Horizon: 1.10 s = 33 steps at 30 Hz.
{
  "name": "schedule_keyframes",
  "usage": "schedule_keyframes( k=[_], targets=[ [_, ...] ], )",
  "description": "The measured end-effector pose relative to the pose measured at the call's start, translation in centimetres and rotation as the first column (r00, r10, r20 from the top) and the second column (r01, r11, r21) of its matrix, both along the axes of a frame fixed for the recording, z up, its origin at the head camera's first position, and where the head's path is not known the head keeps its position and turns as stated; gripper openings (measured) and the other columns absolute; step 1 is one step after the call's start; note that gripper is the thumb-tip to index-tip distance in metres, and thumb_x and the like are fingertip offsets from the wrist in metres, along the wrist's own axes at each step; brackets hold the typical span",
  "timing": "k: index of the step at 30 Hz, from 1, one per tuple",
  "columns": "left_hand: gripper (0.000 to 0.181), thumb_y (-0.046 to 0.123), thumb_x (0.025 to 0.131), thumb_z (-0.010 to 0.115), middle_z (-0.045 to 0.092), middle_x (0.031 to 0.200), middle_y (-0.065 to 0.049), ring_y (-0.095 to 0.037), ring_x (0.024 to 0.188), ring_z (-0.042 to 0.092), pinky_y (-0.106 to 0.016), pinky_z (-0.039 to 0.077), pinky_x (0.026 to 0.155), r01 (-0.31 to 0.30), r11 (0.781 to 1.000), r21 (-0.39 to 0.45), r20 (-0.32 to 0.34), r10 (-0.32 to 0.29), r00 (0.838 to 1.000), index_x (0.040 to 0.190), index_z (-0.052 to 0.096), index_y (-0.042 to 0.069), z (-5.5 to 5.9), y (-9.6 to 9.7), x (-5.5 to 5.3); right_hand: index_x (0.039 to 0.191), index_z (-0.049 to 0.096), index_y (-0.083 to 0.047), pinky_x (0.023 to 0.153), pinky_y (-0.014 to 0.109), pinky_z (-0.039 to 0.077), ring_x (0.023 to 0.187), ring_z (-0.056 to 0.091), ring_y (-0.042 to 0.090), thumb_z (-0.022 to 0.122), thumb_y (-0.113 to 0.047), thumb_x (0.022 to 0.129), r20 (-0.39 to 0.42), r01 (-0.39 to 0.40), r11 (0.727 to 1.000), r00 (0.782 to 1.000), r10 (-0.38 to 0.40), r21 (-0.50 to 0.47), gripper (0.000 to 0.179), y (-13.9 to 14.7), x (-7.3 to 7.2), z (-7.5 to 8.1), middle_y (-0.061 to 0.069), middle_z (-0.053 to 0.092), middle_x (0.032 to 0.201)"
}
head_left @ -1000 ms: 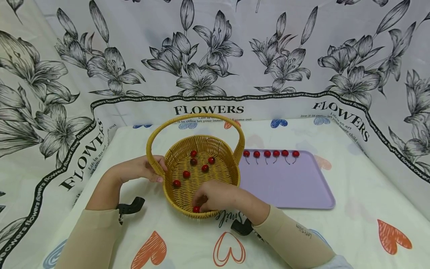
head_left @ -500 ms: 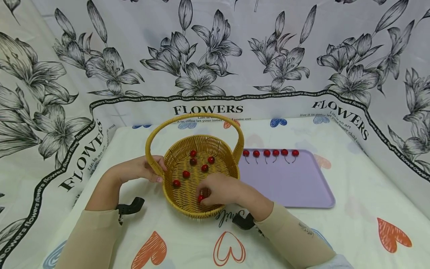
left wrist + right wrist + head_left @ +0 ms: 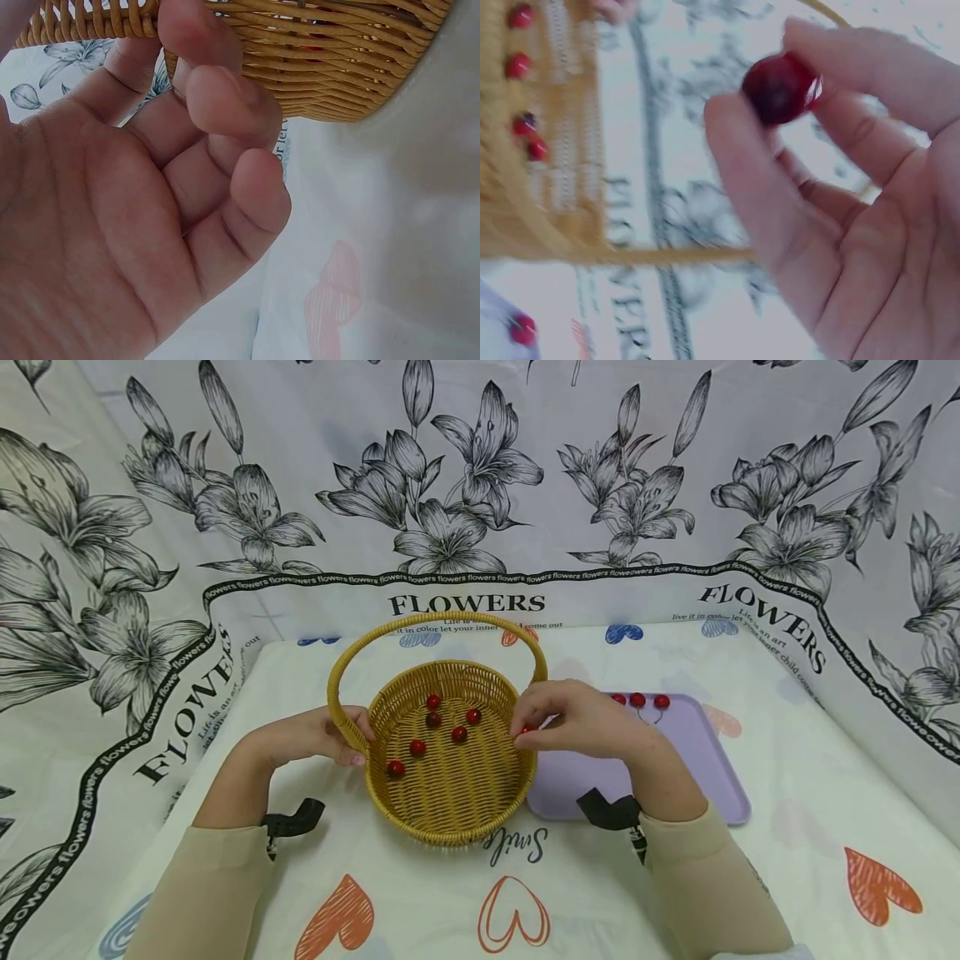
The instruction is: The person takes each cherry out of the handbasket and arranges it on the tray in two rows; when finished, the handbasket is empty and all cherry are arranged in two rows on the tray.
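Note:
A yellow woven basket [image 3: 448, 838] with a tall arched handle stands on the table, several red cherries [image 3: 459, 734] spread over its floor. At the basket's left side my left hand [image 3: 318, 737] grips the foot of the handle; the left wrist view has its curled fingers right against the wicker. My right hand [image 3: 581, 724] is raised at the basket's right rim. Between thumb and fingertips it pinches a dark red cherry [image 3: 780, 88], mostly hidden in the head view.
Right of the basket lies a flat lilac tray [image 3: 558, 785]. Cherries with stems, such as the rightmost cherry [image 3: 662, 702], line its far edge, partly covered by my right hand. A flower-printed cloth [image 3: 465, 510] hangs behind the heart-patterned tablecloth [image 3: 420, 902].
My right hand has picked a cherry from the basket's near side and carried it up and right to the rim by the tray. My left hand and the basket have stayed put.

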<state>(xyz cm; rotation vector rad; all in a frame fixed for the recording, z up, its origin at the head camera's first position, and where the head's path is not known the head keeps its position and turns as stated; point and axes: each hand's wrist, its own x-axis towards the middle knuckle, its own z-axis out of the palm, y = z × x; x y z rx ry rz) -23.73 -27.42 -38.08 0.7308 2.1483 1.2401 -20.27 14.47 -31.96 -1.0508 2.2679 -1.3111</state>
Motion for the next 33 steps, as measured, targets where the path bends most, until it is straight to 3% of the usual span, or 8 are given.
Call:
schedule_keyframes(
  k=[3, 7, 12, 15, 19, 25, 33],
  targets=[
    [0.026, 0.010, 0.088, 0.079, 0.060, 0.087, -0.002, -0.019, 0.081, 0.050, -0.034, 0.040, 0.073, -0.008, 1.000, -0.008, 0.001, 0.008, 1.000, 0.106, 0.064, 0.000, 0.0, 0.1, 0.1, 0.103, 0.072, -0.007, 0.080, 0.037, 0.057, 0.093, 0.066, 0.025, 0.079, -0.005, 0.089, -0.013, 0.128, 0.991, 0.992, -0.128, 0.037, 0.015, 1.6, -0.1, 0.9, 0.006, 0.069, 0.104],
    [0.026, 0.010, 0.087, 0.079, 0.060, 0.087, -0.002, -0.019, 0.081, 0.050, -0.034, 0.040, 0.073, -0.017, 1.000, -0.010, 0.005, 0.017, 1.000, 0.106, 0.064, 0.000, 0.1, 0.0, 0.1, 0.111, 0.074, -0.006, 0.079, 0.036, 0.056, 0.094, 0.067, 0.023, 0.081, -0.008, 0.088, -0.051, 0.275, 0.947, 0.961, -0.270, 0.169, 0.024, 3.2, -1.1, 1.0, 0.005, 0.072, 0.107],
    [0.025, 0.011, 0.088, 0.079, 0.060, 0.087, -0.002, -0.019, 0.081, 0.051, -0.034, 0.040, 0.073, -0.020, 1.000, -0.012, 0.012, 0.020, 1.000, 0.104, 0.064, 0.001, 0.1, 0.0, 0.1, 0.115, 0.077, -0.007, 0.076, 0.038, 0.053, 0.087, 0.067, 0.022, 0.080, -0.012, 0.090, -0.057, 0.343, 0.895, 0.938, -0.341, 0.285, 0.026, 4.3, -3.0, -0.5, 0.004, 0.074, 0.102],
    [0.025, 0.011, 0.087, 0.080, 0.060, 0.088, -0.003, -0.019, 0.082, 0.050, -0.034, 0.040, 0.073, -0.018, 1.000, -0.011, 0.014, 0.019, 1.000, 0.105, 0.064, 0.001, 0.1, 0.1, 0.1, 0.113, 0.079, -0.009, 0.076, 0.038, 0.051, 0.085, 0.064, 0.021, 0.079, -0.012, 0.090, -0.052, 0.343, 0.881, 0.937, -0.346, 0.325, 0.023, 4.3, -4.1, -1.9, 0.003, 0.073, 0.098],
    [0.026, 0.010, 0.088, 0.079, 0.060, 0.087, -0.003, -0.019, 0.081, 0.050, -0.034, 0.040, 0.073, -0.011, 1.000, -0.009, 0.013, 0.011, 1.000, 0.106, 0.063, 0.000, 0.1, 0.1, 0.1, 0.110, 0.080, -0.008, 0.079, 0.039, 0.051, 0.090, 0.062, 0.023, 0.078, -0.010, 0.089, -0.035, 0.308, 0.893, 0.949, -0.315, 0.329, 0.022, 3.7, -5.1, -3.7, 0.005, 0.071, 0.105],
    [0.026, 0.010, 0.087, 0.079, 0.060, 0.087, -0.003, -0.019, 0.081, 0.049, -0.034, 0.039, 0.072, -0.007, 1.000, -0.006, 0.012, 0.007, 1.000, 0.105, 0.063, 0.001, 0.0, 0.1, 0.2, 0.102, 0.080, -0.008, 0.084, 0.042, 0.054, 0.095, 0.067, 0.022, 0.077, -0.008, 0.090, -0.056, 0.306, 0.900, 0.951, -0.304, 0.309, 0.013, 2.6, -5.7, -5.6, 0.003, 0.073, 0.103],
    [0.025, 0.009, 0.088, 0.079, 0.058, 0.085, -0.002, -0.018, 0.079, 0.049, -0.033, 0.040, 0.071, -0.001, 1.000, 0.002, 0.006, 0.001, 1.000, 0.105, 0.064, 0.001, -0.1, 0.0, 0.1, 0.105, 0.080, -0.010, 0.085, 0.040, 0.054, 0.096, 0.069, 0.022, 0.077, -0.008, 0.089, -0.090, 0.295, 0.892, 0.955, -0.281, 0.344, 0.017, 1.0, -6.1, -7.3, 0.002, 0.075, 0.097]
  ],
)
